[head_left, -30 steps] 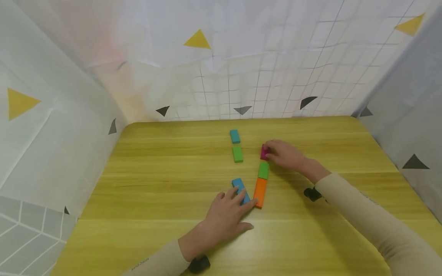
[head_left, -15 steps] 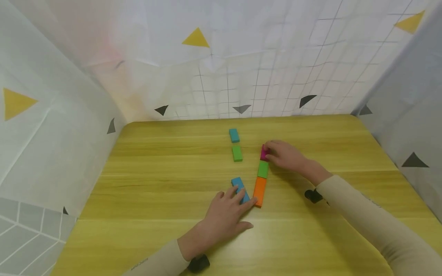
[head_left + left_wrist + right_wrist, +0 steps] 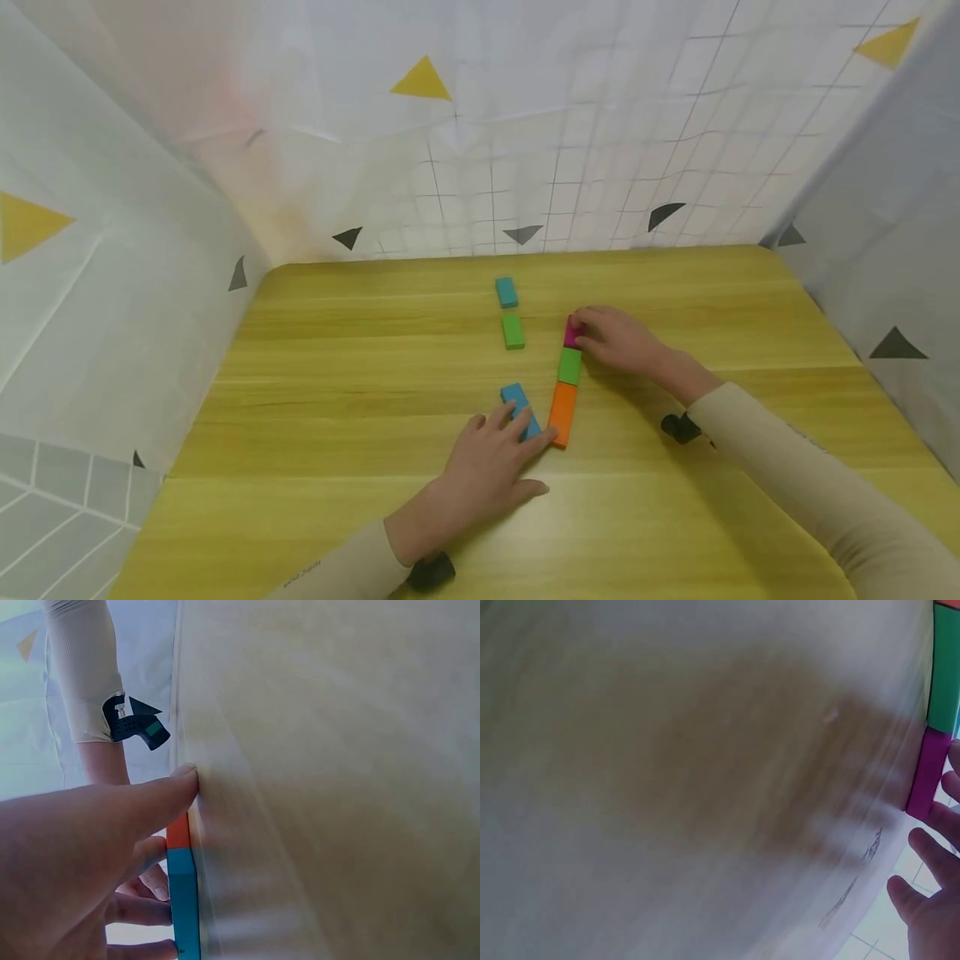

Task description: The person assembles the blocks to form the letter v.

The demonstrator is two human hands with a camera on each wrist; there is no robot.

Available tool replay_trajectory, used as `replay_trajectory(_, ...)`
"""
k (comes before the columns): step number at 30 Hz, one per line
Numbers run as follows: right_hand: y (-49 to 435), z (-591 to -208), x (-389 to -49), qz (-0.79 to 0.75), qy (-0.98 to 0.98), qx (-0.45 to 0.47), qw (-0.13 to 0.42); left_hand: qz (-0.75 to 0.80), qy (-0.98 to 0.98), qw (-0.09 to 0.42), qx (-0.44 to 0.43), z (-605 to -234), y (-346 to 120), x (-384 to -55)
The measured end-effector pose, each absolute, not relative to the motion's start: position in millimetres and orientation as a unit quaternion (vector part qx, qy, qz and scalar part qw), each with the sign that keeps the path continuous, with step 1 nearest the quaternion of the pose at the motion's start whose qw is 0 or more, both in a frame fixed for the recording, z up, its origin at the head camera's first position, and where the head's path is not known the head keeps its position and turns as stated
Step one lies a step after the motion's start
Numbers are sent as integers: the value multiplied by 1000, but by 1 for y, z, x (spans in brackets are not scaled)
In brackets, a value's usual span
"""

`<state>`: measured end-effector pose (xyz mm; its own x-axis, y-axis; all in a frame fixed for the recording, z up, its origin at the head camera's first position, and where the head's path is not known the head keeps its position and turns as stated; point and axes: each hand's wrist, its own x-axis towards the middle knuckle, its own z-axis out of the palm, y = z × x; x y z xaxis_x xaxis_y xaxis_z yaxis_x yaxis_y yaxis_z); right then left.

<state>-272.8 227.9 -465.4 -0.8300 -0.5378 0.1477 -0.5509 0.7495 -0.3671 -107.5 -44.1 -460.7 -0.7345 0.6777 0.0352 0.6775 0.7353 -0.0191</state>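
Observation:
My right hand (image 3: pixel 618 337) pinches a magenta block (image 3: pixel 928 772) between thumb and index finger; its other fingers spread free in the right wrist view. That block lies end to end with a green block (image 3: pixel 570 366) and an orange block (image 3: pixel 562 414), forming one row. With fingers spread and nearly straight, my left hand (image 3: pixel 487 475) rests over a blue block (image 3: pixel 512 393), partly covering it. Its index finger touches the orange block's near end. In the left wrist view the blue block (image 3: pixel 184 900) meets the orange block (image 3: pixel 178 832) at a corner; the left thumb points away from both.
Left of the row, a second green block (image 3: pixel 513 332) and a teal block (image 3: pixel 506 292) lie apart, farther back on the wooden table (image 3: pixel 360 358). White sheeting (image 3: pixel 480 150) with triangles and grid lines stands behind and at both sides. Each wrist carries a black camera.
The magenta block has slid a little toward me under the right hand, and its gap to the green block has shut. The left hand has stayed in place.

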Motion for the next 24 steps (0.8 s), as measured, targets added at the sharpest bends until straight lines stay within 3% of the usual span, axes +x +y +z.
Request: replay_trajectory(24,226,-467,-267,196,-937,288,16,7,-933,14,-360,-461,-44,-108)
